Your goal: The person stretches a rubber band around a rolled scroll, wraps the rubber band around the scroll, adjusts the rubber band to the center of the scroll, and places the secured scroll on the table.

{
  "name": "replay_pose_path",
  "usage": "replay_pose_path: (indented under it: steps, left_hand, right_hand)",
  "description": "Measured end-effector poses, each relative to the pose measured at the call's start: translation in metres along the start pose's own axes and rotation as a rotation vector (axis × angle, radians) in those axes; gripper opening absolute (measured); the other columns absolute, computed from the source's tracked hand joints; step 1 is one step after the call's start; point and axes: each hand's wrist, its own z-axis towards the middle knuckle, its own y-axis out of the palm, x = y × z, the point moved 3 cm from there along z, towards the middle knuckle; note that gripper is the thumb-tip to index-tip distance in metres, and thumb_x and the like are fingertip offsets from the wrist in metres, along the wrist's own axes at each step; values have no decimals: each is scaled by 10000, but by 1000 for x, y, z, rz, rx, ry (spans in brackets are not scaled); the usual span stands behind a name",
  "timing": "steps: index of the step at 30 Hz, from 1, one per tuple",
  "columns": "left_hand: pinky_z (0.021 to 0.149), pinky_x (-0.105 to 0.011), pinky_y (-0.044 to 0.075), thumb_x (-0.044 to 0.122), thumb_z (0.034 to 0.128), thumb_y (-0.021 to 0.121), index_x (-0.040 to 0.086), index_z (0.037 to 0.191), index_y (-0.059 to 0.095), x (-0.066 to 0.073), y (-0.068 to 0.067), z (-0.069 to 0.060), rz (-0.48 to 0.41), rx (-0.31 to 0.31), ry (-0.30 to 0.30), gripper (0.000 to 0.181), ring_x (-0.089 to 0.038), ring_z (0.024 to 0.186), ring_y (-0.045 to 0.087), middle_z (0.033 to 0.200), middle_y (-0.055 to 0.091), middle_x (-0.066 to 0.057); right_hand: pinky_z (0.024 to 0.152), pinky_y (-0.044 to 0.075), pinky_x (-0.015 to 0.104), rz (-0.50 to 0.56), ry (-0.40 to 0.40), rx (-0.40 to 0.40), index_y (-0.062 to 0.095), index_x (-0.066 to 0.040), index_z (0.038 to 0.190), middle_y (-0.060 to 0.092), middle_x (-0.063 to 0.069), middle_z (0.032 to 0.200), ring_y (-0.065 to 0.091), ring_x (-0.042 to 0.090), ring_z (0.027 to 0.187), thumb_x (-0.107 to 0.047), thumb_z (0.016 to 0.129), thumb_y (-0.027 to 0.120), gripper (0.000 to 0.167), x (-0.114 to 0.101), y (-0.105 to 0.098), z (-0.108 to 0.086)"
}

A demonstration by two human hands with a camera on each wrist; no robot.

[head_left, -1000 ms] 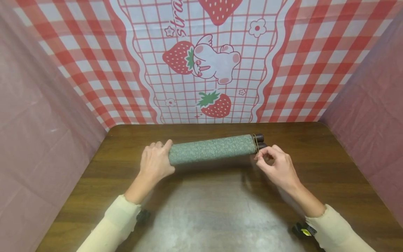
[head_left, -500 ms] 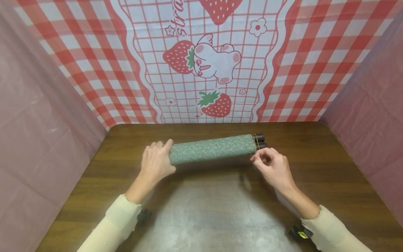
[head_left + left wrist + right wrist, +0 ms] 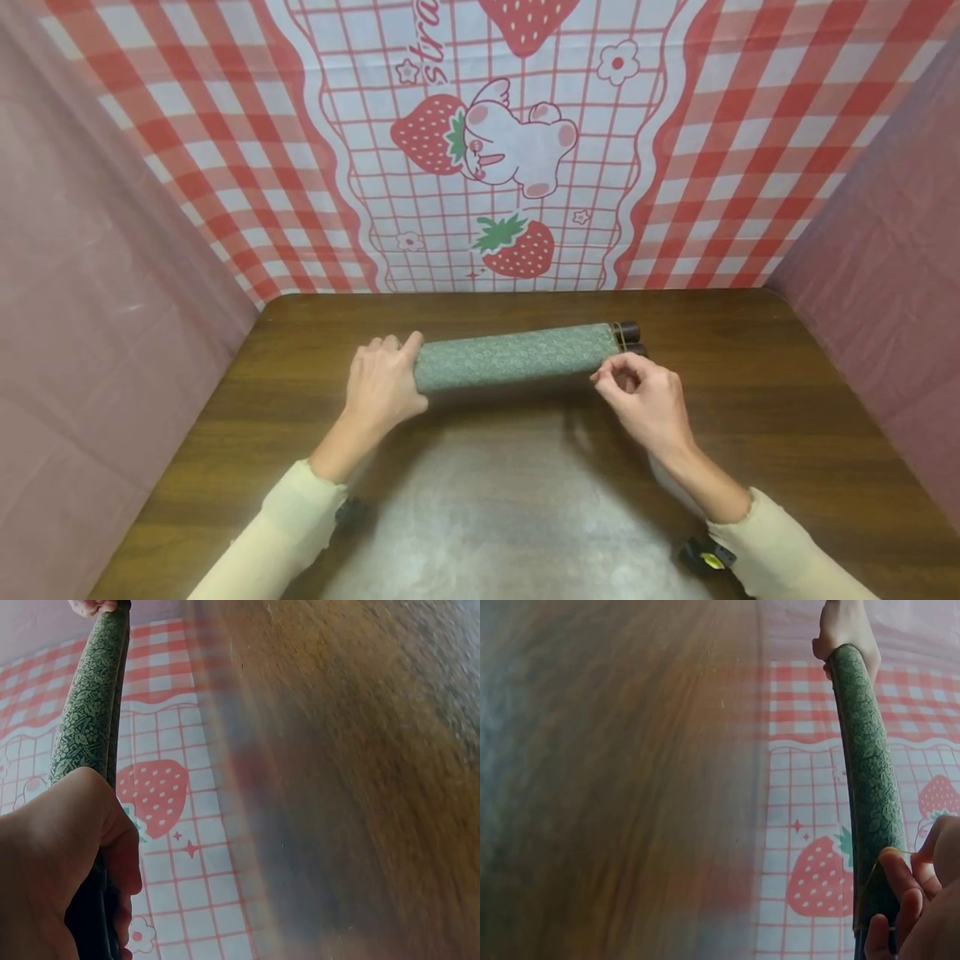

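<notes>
Green roll (image 3: 517, 360) is clamped by the left hand (image 3: 382, 375) while the right hand (image 3: 648, 398) pinches its cord (image 3: 871, 874).

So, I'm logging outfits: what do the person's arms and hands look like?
The left hand and right hand are bare. The left sleeve and right sleeve are long, pale cream. The left wrist camera looks dark; the right wrist camera is black with a yellow patch.

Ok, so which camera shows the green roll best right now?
The head view: the green roll appears broadside there, its length visible between the left hand and right hand. Both wrist views show it foreshortened, with its leafy pattern clearer, but each has the nearer hand covering part of it.
</notes>
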Motion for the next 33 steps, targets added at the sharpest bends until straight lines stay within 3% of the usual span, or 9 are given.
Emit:
replay_pose_path:
  steps: [7,15,21,33]
  left_hand:
    - [694,-458,556,171,590,896,122,1232,676,2,-2,-2,4,19,9,681,-330,731,629,827,707,-147]
    - [711,-468,577,157,585,896,114,1218,685,-2,0,-5,-20,37,16,668,-333,747,641,853,728,-162]
    - [683,-462,571,136,572,875,107,1201,683,-3,1,-6,-15,71,42,658,-315,711,614,820,707,-150]
    - [664,-459,566,115,558,844,101,1173,689,-4,2,-7,-21,128,79,634,-318,704,616,815,712,-148]
  right_hand:
    - [564,346,128,-37,-31,24,772,-110,840,697,-2,652,433,-66,588,-5,852,793,108,-1,-4,0]
    - [641,452,35,-50,-38,46,764,-52,856,755,73,730,560,-120,660,7,841,757,61,5,-7,3]
    - [647,448,32,-71,-80,61,759,-7,871,742,77,739,551,-106,681,-17,834,744,41,7,-8,3]
    - [636,409,51,-99,-80,72,762,-46,861,717,56,724,521,-101,661,5,837,769,57,9,-14,5]
